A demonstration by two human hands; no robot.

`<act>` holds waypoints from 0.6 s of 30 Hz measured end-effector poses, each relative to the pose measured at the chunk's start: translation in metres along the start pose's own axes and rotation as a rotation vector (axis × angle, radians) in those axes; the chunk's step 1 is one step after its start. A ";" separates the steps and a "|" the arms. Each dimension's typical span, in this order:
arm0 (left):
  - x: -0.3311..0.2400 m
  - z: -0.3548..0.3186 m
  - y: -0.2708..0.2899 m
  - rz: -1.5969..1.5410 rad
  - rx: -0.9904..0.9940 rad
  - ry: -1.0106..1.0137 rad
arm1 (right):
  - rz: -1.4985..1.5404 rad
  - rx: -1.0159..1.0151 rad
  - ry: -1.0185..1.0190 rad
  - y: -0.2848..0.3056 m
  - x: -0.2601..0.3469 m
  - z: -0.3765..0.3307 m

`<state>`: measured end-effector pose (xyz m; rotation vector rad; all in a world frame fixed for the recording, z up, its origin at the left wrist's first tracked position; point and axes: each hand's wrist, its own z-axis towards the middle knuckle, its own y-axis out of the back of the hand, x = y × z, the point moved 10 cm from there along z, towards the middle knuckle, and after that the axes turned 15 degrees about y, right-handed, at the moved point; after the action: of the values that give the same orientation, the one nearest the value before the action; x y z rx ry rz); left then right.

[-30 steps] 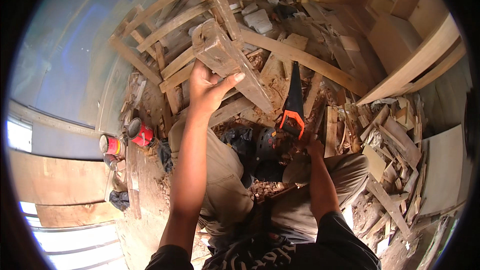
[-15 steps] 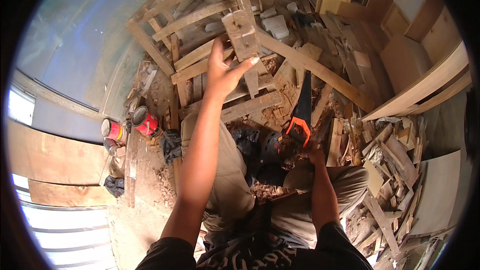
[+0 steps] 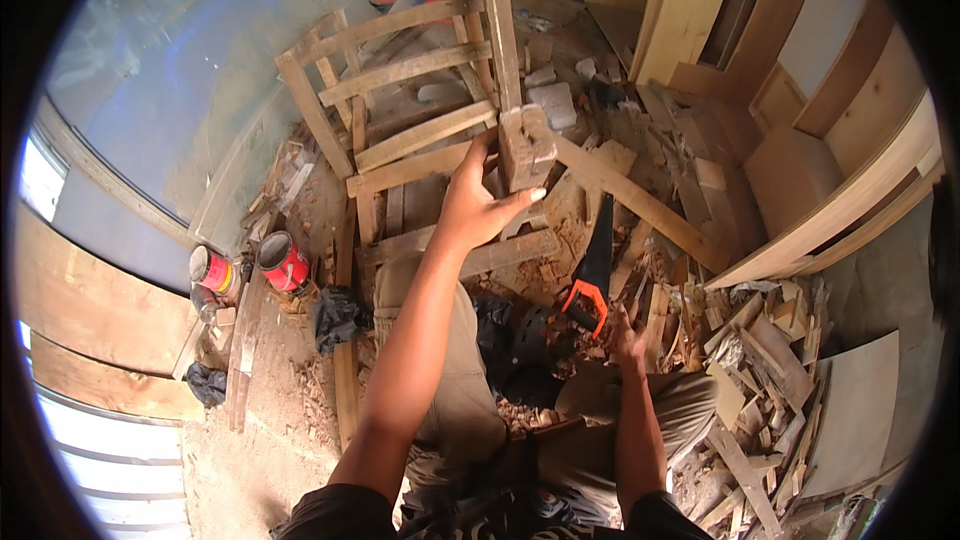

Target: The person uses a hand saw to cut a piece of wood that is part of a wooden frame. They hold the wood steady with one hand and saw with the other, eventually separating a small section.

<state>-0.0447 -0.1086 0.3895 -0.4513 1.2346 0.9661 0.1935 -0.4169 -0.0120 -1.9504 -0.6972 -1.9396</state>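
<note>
My left hand (image 3: pixel 478 202) is closed around a worn wooden block (image 3: pixel 527 152), with the thumb along its lower right edge. The block lines up with a wooden post (image 3: pixel 503 45) of a slatted wooden frame (image 3: pixel 410 90); I cannot tell whether they are joined. Low on the right, my right hand (image 3: pixel 628 342) has its fingers curled, and a thin dark object seems to stick up from them, too small to name. Just left of that hand, apart from it, is a handsaw (image 3: pixel 585 306) with an orange and black handle and dark blade.
Two red paint cans (image 3: pixel 284 262) stand at the left near a black plastic bag (image 3: pixel 342 320). A long plank (image 3: pixel 650 205) slants across the debris. Scrap wood (image 3: pixel 770 350) is heaped at the right, below curved wooden panels (image 3: pixel 830 210). Pale rubble (image 3: pixel 553 105) lies behind the block.
The view has shifted. My left hand and the block appear lower and farther right, still gripped. My right hand sits a little lower, farther from the saw handle, and the thin object now shows.
</note>
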 end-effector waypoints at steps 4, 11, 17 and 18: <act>-0.010 -0.008 0.010 -0.044 0.024 0.021 | 0.300 0.066 0.202 -0.029 0.130 -0.020; -0.002 -0.023 0.027 -0.015 0.048 0.055 | 0.436 0.215 0.302 -0.094 0.323 -0.106; -0.011 -0.030 0.018 0.080 0.006 0.019 | 0.301 0.266 0.480 -0.116 0.400 -0.139; -0.012 -0.029 0.019 0.098 -0.008 0.043 | 0.154 0.240 0.574 -0.117 0.413 -0.140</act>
<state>-0.0770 -0.1247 0.3951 -0.4225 1.3016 1.0489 -0.0002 -0.3422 0.3888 -1.1811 -0.5615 -2.0608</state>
